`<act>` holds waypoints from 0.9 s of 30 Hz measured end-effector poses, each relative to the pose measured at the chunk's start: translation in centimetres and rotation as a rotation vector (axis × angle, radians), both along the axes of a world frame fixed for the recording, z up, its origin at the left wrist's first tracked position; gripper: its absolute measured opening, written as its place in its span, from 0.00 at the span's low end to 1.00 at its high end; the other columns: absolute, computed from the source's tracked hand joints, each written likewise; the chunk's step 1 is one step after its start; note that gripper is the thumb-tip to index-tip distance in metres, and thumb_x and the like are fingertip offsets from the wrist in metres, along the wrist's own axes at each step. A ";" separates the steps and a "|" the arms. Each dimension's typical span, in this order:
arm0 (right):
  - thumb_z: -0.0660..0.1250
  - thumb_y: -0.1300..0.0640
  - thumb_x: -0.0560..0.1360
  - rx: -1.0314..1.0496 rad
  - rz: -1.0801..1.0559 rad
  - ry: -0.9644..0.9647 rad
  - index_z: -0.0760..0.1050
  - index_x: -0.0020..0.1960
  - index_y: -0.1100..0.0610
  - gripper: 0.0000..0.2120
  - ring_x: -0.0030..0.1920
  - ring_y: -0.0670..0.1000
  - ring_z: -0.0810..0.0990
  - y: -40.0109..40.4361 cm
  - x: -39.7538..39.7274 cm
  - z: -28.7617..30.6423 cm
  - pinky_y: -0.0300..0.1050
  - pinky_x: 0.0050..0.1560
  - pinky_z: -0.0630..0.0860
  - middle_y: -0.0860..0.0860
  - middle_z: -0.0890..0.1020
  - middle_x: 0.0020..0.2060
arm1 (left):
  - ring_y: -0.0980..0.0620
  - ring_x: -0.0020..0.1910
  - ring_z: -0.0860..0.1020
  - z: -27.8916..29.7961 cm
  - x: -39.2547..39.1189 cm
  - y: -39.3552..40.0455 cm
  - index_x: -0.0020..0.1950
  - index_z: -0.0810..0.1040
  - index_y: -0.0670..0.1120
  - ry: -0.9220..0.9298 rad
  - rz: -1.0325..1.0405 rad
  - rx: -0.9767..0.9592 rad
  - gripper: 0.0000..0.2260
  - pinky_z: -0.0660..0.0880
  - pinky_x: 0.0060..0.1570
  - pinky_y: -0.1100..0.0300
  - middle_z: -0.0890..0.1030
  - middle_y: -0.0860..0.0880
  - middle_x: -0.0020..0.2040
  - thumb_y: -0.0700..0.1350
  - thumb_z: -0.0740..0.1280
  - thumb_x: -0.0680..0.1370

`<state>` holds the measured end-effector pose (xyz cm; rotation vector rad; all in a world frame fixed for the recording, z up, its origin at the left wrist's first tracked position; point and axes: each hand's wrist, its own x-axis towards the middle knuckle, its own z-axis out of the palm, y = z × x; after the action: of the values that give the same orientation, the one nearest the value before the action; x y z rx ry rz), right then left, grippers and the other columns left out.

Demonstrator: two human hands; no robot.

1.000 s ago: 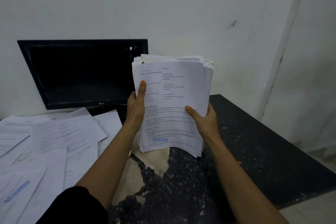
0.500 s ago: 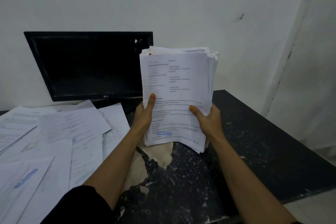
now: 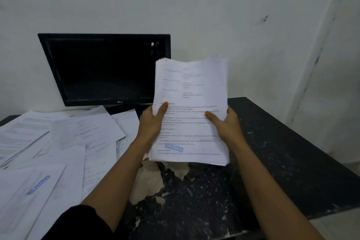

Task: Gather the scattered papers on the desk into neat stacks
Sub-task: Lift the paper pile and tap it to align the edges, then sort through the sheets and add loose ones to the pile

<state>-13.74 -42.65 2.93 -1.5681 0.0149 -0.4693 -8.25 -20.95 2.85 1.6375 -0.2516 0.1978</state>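
Note:
A thick stack of white printed papers (image 3: 191, 87) stands nearly upright, its bottom edge at or just above the dark desk (image 3: 282, 152). The top sheet carries a blue "REJECTED" stamp near its lower left. My left hand (image 3: 153, 122) grips the stack's left edge with the thumb on the front sheet. My right hand (image 3: 224, 124) grips the right edge the same way. Scattered papers (image 3: 58, 142) lie overlapping across the left part of the desk, one with a blue stamp near the front.
A black monitor (image 3: 105, 70) stands at the back against the white wall, just left of the held stack. The desk's surface is chipped, with pale patches (image 3: 150, 179) below the stack. The desk's right edge drops off to a pale floor.
The stack has come lower toward the desk and its top edges look more even. Both hands have slid down its sides.

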 end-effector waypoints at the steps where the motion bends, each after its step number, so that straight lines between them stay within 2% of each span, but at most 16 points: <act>1: 0.71 0.59 0.75 0.001 0.039 0.059 0.73 0.62 0.53 0.17 0.48 0.40 0.80 -0.4 0.1 0.3 0.31 0.44 0.78 0.43 0.81 0.50 | 0.58 0.46 0.83 0.1 0.1 0.4 0.56 0.79 0.50 0.022 -0.011 0.037 0.13 0.80 0.47 0.63 0.84 0.54 0.49 0.56 0.65 0.79; 3: 0.72 0.59 0.74 0.011 0.092 0.192 0.75 0.63 0.58 0.18 0.50 0.46 0.82 -0.8 0.1 0.0 0.38 0.45 0.79 0.49 0.82 0.54 | 0.52 0.46 0.82 -0.1 0.1 0.8 0.59 0.79 0.44 0.157 -0.018 0.125 0.18 0.79 0.49 0.58 0.83 0.48 0.51 0.57 0.65 0.79; 6: 0.73 0.59 0.73 -0.040 0.072 0.372 0.76 0.61 0.62 0.18 0.48 0.52 0.83 -0.9 0.1 -1.9 0.42 0.41 0.80 0.56 0.83 0.55 | 0.50 0.43 0.78 -2.1 -0.3 1.1 0.61 0.76 0.39 0.384 0.010 0.272 0.21 0.74 0.43 0.60 0.80 0.44 0.51 0.56 0.65 0.80; 9: 0.74 0.55 0.72 -0.263 -0.016 0.557 0.75 0.60 0.65 0.21 0.49 0.56 0.82 -1.0 0.3 -4.3 0.47 0.45 0.78 0.58 0.82 0.55 | 0.47 0.48 0.79 -4.8 -0.7 1.7 0.66 0.73 0.36 0.489 -0.025 0.406 0.26 0.76 0.46 0.57 0.79 0.41 0.60 0.55 0.66 0.79; 11: 0.72 0.53 0.73 -0.410 -0.079 0.611 0.76 0.59 0.65 0.20 0.51 0.57 0.81 -1.1 0.1 -4.9 0.45 0.46 0.74 0.58 0.81 0.54 | 0.47 0.52 0.80 -5.6 -0.9 2.2 0.71 0.69 0.38 0.475 -0.017 0.389 0.28 0.78 0.51 0.55 0.78 0.42 0.63 0.55 0.68 0.78; 14: 0.68 0.51 0.76 -0.437 -0.147 0.585 0.76 0.59 0.66 0.20 0.52 0.57 0.79 -0.8 -0.1 -5.1 0.45 0.46 0.72 0.58 0.80 0.54 | 0.45 0.64 0.75 -5.6 -1.6 2.2 0.78 0.58 0.42 0.441 -0.017 0.348 0.32 0.74 0.61 0.54 0.68 0.44 0.73 0.53 0.66 0.79; 16: 0.69 0.46 0.73 -0.348 -0.102 0.587 0.75 0.63 0.64 0.26 0.54 0.57 0.79 -0.1 -0.2 -5.0 0.46 0.50 0.75 0.58 0.78 0.59 | 0.47 0.61 0.76 -5.6 -2.1 1.9 0.75 0.65 0.43 0.371 -0.077 0.400 0.25 0.73 0.62 0.54 0.72 0.45 0.71 0.49 0.65 0.81; 18: 0.69 0.44 0.69 -0.342 -0.077 0.588 0.74 0.65 0.61 0.31 0.57 0.57 0.78 0.0 0.2 -5.8 0.51 0.58 0.77 0.58 0.75 0.64 | 0.51 0.56 0.76 -5.5 -2.6 1.6 0.72 0.70 0.43 0.306 -0.101 0.449 0.19 0.72 0.57 0.59 0.75 0.46 0.68 0.46 0.63 0.82; 19: 0.68 0.47 0.69 -0.366 -0.065 0.586 0.74 0.65 0.61 0.28 0.57 0.57 0.78 0.0 0.2 -5.9 0.51 0.58 0.77 0.58 0.75 0.64 | 0.52 0.55 0.75 -5.3 -2.7 1.5 0.72 0.70 0.44 0.295 -0.104 0.455 0.18 0.71 0.55 0.60 0.76 0.46 0.67 0.45 0.63 0.82; 22: 0.64 0.61 0.76 -0.470 -0.070 0.606 0.74 0.63 0.65 0.17 0.56 0.57 0.78 0.4 -0.4 -4.6 0.45 0.50 0.74 0.57 0.78 0.59 | 0.52 0.55 0.76 -4.9 -3.0 1.8 0.72 0.70 0.44 0.295 -0.112 0.453 0.19 0.72 0.55 0.60 0.76 0.45 0.67 0.45 0.63 0.82; 25: 0.66 0.64 0.75 -0.584 -0.103 0.643 0.74 0.61 0.67 0.16 0.55 0.59 0.78 -0.3 0.5 -4.4 0.44 0.47 0.72 0.60 0.79 0.57 | 0.52 0.55 0.76 -4.6 -3.6 2.3 0.71 0.71 0.44 0.284 -0.057 0.567 0.21 0.72 0.52 0.60 0.76 0.47 0.66 0.50 0.65 0.80; 27: 0.67 0.65 0.74 -0.666 -0.099 0.674 0.75 0.59 0.69 0.15 0.51 0.59 0.78 -0.1 0.9 -3.8 0.44 0.45 0.71 0.62 0.79 0.55 | 0.51 0.55 0.78 -4.3 -4.2 3.6 0.70 0.72 0.45 0.217 0.056 0.667 0.22 0.74 0.56 0.57 0.77 0.48 0.65 0.52 0.67 0.79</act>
<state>-12.84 -42.78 -0.86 -2.3291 0.4966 0.0159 -12.47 -17.33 -1.46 2.3103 -0.1071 -0.0327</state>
